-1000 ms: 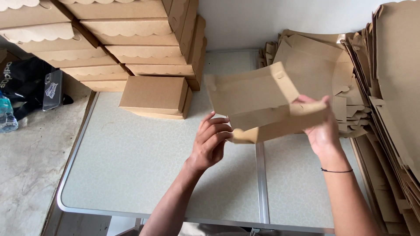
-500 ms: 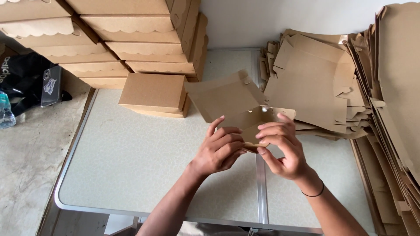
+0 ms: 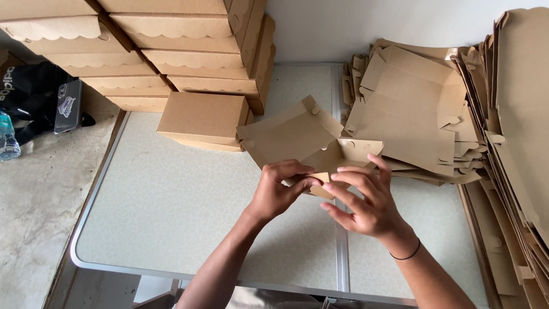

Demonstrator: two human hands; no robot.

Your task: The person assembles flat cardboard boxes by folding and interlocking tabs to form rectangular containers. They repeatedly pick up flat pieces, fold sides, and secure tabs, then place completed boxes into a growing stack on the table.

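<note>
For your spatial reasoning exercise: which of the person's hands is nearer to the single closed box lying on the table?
Left. The left hand grips the part-folded box, just below-right of the closed box; the right hand is farther right.

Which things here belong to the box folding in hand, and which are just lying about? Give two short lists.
In use:
- left hand and right hand, both on the half-folded cardboard box blank
- pile of flat blanks
- stacked folded boxes
- table

Lying about:
- black bag
- phone
- plastic bottle
</note>
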